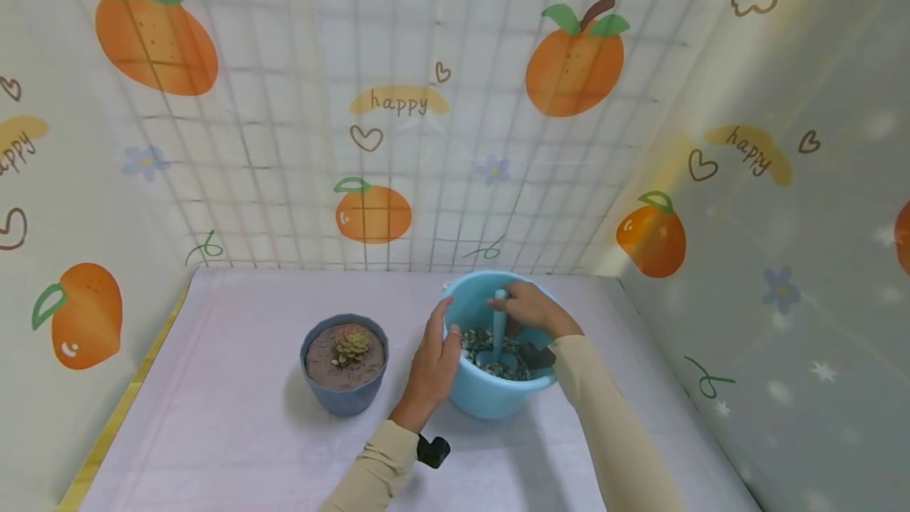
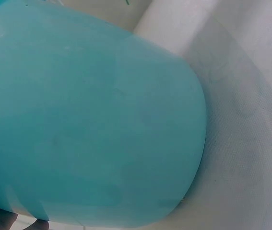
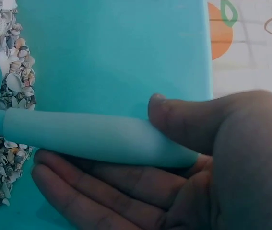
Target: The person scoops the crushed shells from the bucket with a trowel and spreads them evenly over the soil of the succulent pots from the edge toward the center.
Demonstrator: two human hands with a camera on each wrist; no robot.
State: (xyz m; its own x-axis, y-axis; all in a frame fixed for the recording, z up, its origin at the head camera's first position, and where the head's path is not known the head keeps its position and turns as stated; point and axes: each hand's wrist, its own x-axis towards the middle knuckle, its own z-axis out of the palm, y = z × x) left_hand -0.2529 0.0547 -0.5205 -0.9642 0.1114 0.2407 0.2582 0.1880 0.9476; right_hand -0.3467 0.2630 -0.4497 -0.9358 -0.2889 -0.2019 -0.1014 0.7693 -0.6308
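Note:
Inside the light blue bucket [image 1: 490,401] my right hand [image 1: 529,310] grips the upright handle of a blue trowel [image 1: 500,322]. In the right wrist view the thumb lies over the trowel's pale handle [image 3: 88,134], and the other fingers pass beneath it. The blade sits among small seashells [image 3: 16,81] at the bottom of the bucket. Against the bucket's left outer side rests my left hand [image 1: 434,358], fingers extended upward near the rim. The left wrist view is mostly filled by the bucket's smooth wall [image 2: 92,120], with fingertips [image 2: 1,219] just showing at the lower left.
Left of the bucket stands a blue-grey pot [image 1: 344,401] of brown soil [image 1: 327,366] with a small rosette succulent [image 1: 352,344] in it. A pale cloth [image 1: 235,385] covers the table. Behind it hangs a printed curtain [image 1: 298,180] over a wire grid.

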